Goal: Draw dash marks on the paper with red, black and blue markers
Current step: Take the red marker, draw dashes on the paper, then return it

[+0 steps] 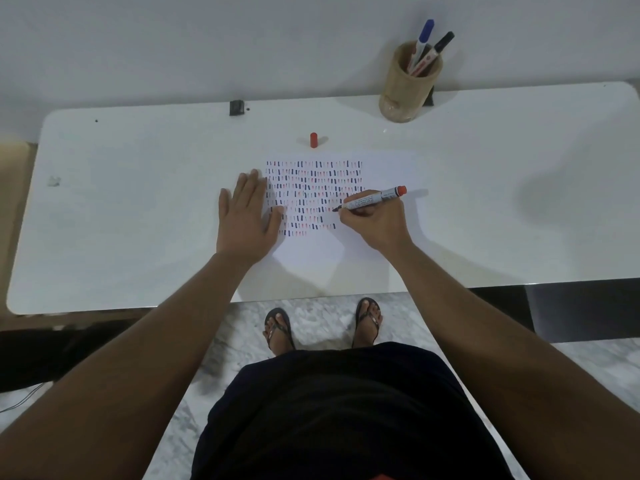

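A white sheet of paper [381, 171] lies on the white table [138, 202], covered with several rows of red, black and blue dash marks. My right hand [372, 225] grips a red marker [372, 199], its tip touching the paper at the right end of a lower row. My left hand [246, 216] lies flat with fingers spread on the paper's left edge. The marker's red cap [313, 139] stands upright on the table just beyond the paper. A blue marker [423, 38] and a black marker [442, 42] stand in a wooden cup [405, 91].
The wooden cup stands at the back right near the wall, holding one more marker. A small black object [236, 107] sits at the table's back edge. My feet in sandals [278, 329] show on the marble floor below the table's front edge.
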